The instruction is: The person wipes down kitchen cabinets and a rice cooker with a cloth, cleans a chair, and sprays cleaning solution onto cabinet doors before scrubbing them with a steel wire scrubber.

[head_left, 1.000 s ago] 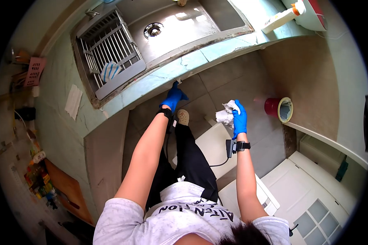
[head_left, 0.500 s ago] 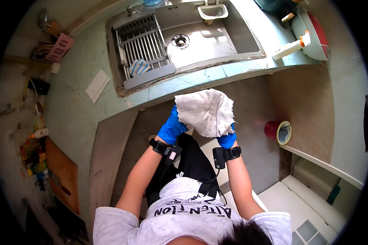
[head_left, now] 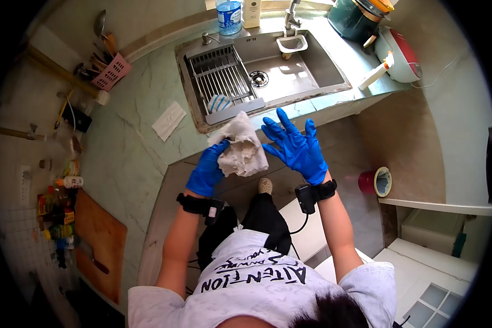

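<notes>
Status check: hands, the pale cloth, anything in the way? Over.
Left hand gripping crumpled pale cloth. Right hand spread open beside it. No obstacle seen between right hand and cloth.

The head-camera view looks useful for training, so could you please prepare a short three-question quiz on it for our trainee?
1. What does the left hand hold?
A) a knife
B) a pale cloth
C) a bottle
2. True or false: the right hand has its fingers spread.
3. Fill in: the striped cloth lies on the ____ at the sink.

Key:
1. B
2. True
3. metal rack
</notes>
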